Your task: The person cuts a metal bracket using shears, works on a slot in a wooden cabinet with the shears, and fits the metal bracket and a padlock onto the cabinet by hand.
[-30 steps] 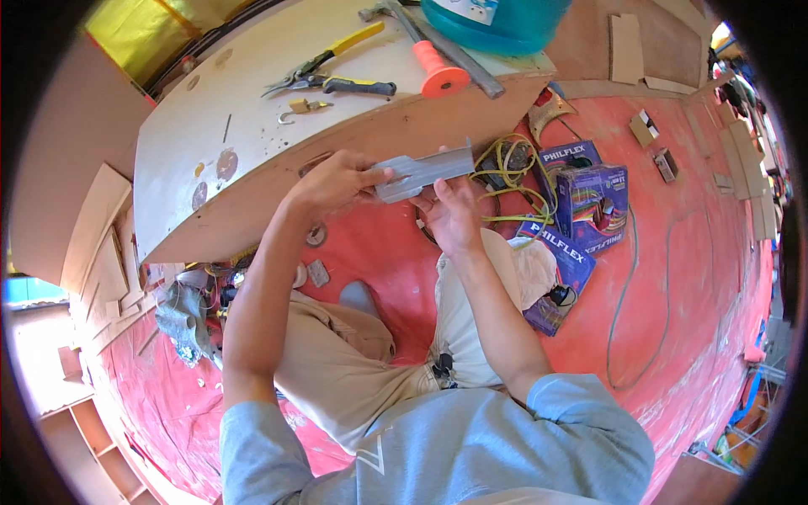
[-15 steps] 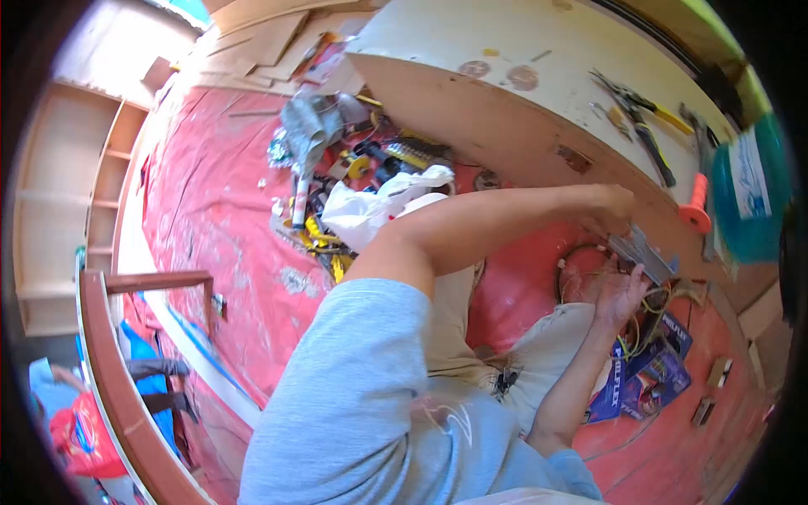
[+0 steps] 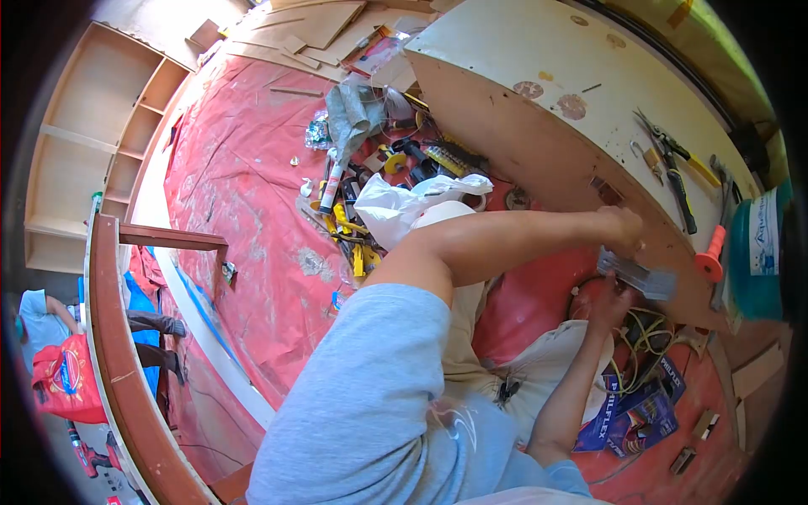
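My right hand (image 3: 611, 305) is closed around the lower side of a small grey box (image 3: 638, 276), which looks like an electrical utility box. Just above it, my left hand (image 3: 621, 231) is curled with its fingers bent inward. What it pinches, if anything, is hidden. Both hands are near the side of a pale wooden cabinet (image 3: 522, 114). Below the grey box lies a tangle of yellowish wire (image 3: 644, 341), beside blue PHILFLEX boxes (image 3: 644, 421) on the red floor sheet (image 3: 244, 160).
Pliers (image 3: 673, 177), a padlock (image 3: 648, 158) and an orange-handled tool (image 3: 711, 259) rest on the cabinet beside a teal container (image 3: 757, 252). A white plastic bag (image 3: 391, 206) lies among piled tools. At left, another person (image 3: 50, 320) is beyond a brown frame (image 3: 118, 337).
My right hand has gone from outstretched fingers to a grip around the grey box. My left hand now sits slightly above the box, and the box has turned. The whole view has shifted.
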Demonstrator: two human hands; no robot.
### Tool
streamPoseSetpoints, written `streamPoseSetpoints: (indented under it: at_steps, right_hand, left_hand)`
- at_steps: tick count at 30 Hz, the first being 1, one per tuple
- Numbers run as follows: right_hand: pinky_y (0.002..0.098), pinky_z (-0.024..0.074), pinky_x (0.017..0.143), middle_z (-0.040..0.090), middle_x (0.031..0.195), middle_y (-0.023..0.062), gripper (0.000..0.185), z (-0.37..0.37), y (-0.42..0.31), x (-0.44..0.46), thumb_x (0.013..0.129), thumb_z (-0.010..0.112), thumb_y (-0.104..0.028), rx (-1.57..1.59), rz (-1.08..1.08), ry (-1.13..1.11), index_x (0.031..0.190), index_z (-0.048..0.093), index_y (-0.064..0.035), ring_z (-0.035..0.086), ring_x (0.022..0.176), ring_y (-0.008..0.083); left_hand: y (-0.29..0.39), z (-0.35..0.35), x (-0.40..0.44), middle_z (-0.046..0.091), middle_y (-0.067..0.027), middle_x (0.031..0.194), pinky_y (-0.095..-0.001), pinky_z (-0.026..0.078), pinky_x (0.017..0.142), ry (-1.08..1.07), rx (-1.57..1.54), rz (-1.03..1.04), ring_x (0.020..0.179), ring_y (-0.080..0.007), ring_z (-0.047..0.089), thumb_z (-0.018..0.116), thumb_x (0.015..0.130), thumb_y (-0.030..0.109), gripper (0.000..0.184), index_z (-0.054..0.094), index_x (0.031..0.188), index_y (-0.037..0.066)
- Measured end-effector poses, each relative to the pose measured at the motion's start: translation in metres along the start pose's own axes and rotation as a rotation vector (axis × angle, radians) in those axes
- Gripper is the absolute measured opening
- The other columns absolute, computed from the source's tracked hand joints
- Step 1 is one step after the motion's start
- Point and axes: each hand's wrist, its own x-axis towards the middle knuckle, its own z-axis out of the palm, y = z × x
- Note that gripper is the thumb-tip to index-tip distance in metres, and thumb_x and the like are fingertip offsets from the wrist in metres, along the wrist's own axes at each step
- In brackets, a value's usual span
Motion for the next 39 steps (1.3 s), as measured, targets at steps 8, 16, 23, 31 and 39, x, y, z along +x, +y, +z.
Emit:
streamPoseSetpoints:
  at_steps: [8,16,23,31,39]
  right_hand:
    - [0.0406,0.0396,0.094,0.057,0.118,0.0217,0.034,0.019,-0.028,-0.005,0.094,0.05,-0.02,-0.889,-0.2,-0.151,0.119,0.055,0.002,0.053,0.111,0.036]
    - [0.0462,0.0354,0.096,0.054,0.12,0.0231,0.034,0.05,-0.026,-0.001,0.096,0.044,-0.019,-0.801,-0.371,-0.214,0.121,0.054,0.0013,0.047,0.114,0.0413]
    - [0.0445,0.0376,0.092,0.055,0.115,0.0234,0.031,0.064,-0.049,0.02,0.096,0.044,-0.017,-0.681,-0.438,-0.24,0.12,0.052,0.0017,0.05,0.108,0.0401]
    - [0.0375,0.0465,0.064,0.062,0.081,0.0155,0.028,0.142,-0.148,0.06,0.094,0.05,-0.013,-0.385,-0.456,-0.354,0.12,0.054,-0.0025,0.061,0.071,0.0297]
    - [0.028,0.0466,0.074,0.061,0.09,0.0089,0.03,0.17,-0.106,0.186,0.095,0.05,-0.011,-0.414,-0.456,-0.161,0.123,0.053,-0.0016,0.057,0.08,0.015]
  left_hand:
    - [-0.016,-0.018,-0.006,0.068,-0.0205,0.083,-0.0428,0.053,0.072,-0.233,-0.224,-0.102,0.076,-0.0318,0.068,0.041,0.093,0.053,0.067,0.067,0.087,-0.008]
    - [-0.054,-0.033,-0.013,0.068,-0.0195,0.084,-0.0355,0.054,0.071,-0.219,-0.371,-0.137,0.071,-0.0262,0.068,0.043,0.093,0.05,0.06,0.066,0.091,-0.005]
    - [-0.08,-0.081,-0.031,0.069,-0.0158,0.082,-0.0335,0.054,0.07,-0.22,-0.069,0.055,0.071,-0.0228,0.067,0.054,0.087,0.03,0.035,0.067,0.094,-0.001]
    - [-0.174,-0.14,-0.131,0.062,-0.0099,0.069,-0.0336,0.049,0.065,0.312,-0.154,-0.066,0.068,-0.0165,0.06,0.057,0.088,0.025,0.03,0.064,0.089,-0.005]
    - [-0.431,-0.022,-0.179,0.064,-0.0245,0.101,-0.0448,0.047,0.086,0.785,-0.069,-0.865,0.099,-0.0395,0.061,0.06,0.083,0.025,0.03,0.065,0.097,-0.001]
